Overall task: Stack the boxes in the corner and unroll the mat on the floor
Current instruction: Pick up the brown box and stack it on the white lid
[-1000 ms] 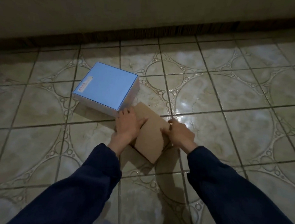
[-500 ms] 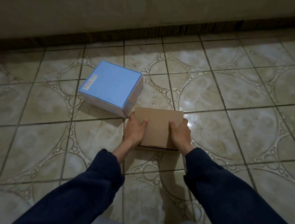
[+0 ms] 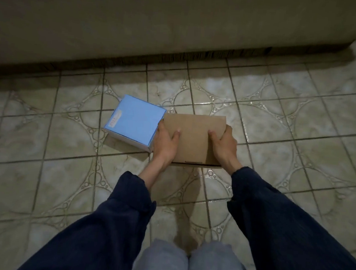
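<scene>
A flat brown cardboard box (image 3: 194, 136) is held level above the tiled floor, squared to me. My left hand (image 3: 164, 143) grips its left side with the thumb on top. My right hand (image 3: 223, 146) grips its right side the same way. A light blue box (image 3: 134, 124) with a small white label lies on the floor just left of the brown box, turned at an angle; its right edge is partly hidden behind my left hand and the brown box. No mat is in view.
A beige sofa base (image 3: 181, 28) runs across the far side, ending at the upper right. Patterned glossy floor tiles (image 3: 279, 132) spread all around. My knees in grey trousers (image 3: 186, 263) are at the bottom edge.
The brown box was tilted on the floor under my hands; both hands have squared it up and raised it, and the view has pulled back higher.
</scene>
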`<act>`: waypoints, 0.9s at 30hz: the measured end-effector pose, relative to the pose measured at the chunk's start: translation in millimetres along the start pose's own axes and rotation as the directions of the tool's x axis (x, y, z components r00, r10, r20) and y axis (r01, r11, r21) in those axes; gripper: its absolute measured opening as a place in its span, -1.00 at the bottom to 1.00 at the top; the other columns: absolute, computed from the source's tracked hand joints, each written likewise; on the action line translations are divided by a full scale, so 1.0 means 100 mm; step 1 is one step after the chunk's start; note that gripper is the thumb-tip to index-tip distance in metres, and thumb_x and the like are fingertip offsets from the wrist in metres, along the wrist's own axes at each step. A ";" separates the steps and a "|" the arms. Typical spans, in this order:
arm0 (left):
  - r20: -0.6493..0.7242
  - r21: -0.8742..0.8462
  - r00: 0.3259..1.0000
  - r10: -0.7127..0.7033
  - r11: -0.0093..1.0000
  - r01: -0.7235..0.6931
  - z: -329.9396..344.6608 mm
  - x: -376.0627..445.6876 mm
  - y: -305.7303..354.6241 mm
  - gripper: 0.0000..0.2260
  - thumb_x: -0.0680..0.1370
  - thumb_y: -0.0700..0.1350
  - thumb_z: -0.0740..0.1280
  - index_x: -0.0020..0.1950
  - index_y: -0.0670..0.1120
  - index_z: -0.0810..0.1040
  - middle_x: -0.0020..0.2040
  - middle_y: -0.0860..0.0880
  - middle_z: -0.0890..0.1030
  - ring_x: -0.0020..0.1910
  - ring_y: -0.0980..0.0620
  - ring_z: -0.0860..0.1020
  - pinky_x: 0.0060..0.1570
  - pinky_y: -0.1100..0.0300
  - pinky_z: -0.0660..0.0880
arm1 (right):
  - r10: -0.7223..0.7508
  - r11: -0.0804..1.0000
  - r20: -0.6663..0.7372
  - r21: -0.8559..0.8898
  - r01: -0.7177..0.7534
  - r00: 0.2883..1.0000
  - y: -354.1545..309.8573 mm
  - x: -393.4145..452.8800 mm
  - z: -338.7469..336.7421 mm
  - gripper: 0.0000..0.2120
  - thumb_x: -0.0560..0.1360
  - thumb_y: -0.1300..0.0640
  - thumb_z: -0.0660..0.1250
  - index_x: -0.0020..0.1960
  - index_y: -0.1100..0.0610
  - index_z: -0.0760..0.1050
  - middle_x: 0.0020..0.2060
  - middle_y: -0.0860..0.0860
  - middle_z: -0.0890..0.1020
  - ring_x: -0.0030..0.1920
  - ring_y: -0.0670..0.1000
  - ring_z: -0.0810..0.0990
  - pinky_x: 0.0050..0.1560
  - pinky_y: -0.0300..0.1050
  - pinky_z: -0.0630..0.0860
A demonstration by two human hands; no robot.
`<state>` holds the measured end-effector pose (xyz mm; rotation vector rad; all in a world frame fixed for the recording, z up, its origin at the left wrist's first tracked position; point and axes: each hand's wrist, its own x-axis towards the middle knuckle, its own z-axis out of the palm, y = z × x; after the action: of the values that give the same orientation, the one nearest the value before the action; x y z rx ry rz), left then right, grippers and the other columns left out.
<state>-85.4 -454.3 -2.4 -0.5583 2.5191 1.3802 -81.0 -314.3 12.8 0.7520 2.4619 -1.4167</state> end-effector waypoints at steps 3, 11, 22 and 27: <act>-0.012 -0.010 1.000 -0.012 1.000 0.012 -0.41 -0.30 0.53 -0.53 0.60 -0.03 0.21 0.46 -0.15 0.19 0.35 -0.17 0.45 0.31 -0.16 0.43 0.25 0.03 0.40 | -0.012 1.000 0.002 -0.004 0.012 1.000 -0.55 -0.33 -0.37 -0.57 0.58 0.08 0.19 0.38 0.25 0.23 0.25 0.19 0.50 0.21 0.17 0.49 -0.05 -0.23 0.32; -0.090 -0.057 0.995 -0.035 0.998 0.030 -1.92 -1.33 2.18 -0.57 0.60 -0.02 0.21 0.42 -0.13 0.22 0.33 -0.15 0.45 0.27 -0.14 0.47 0.17 0.02 0.46 | -0.061 0.998 0.081 -0.018 0.062 0.995 -2.43 -1.50 -1.42 -0.56 0.59 0.06 0.17 0.38 0.24 0.21 0.26 0.21 0.48 0.20 0.21 0.49 0.00 -0.09 0.41; -0.276 -0.163 0.955 -0.105 0.985 0.061 -3.65 -2.19 3.52 -0.51 0.60 -0.01 0.21 0.45 -0.17 0.19 0.37 -0.18 0.40 0.32 -0.16 0.43 0.19 0.03 0.45 | -0.186 0.977 0.217 -0.060 0.204 0.958 -4.44 -2.57 -2.05 -0.56 0.58 0.04 0.19 0.35 0.26 0.24 0.29 0.22 0.44 0.24 0.22 0.47 0.15 0.03 0.44; -0.400 -0.191 0.896 -0.193 0.974 0.125 -4.23 -2.48 3.49 -0.48 0.60 0.01 0.19 0.47 -0.20 0.17 0.41 -0.21 0.38 0.38 -0.19 0.37 0.30 -0.03 0.37 | -0.298 0.943 0.324 -0.050 0.330 0.898 -4.89 -2.98 -1.84 -0.55 0.58 0.02 0.19 0.37 0.24 0.23 0.29 0.21 0.45 0.23 0.21 0.48 0.17 0.06 0.46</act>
<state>-12.4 -585.4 580.0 -1.1808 2.6057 1.5454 -68.7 -455.6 597.4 0.0918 2.4512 -1.3668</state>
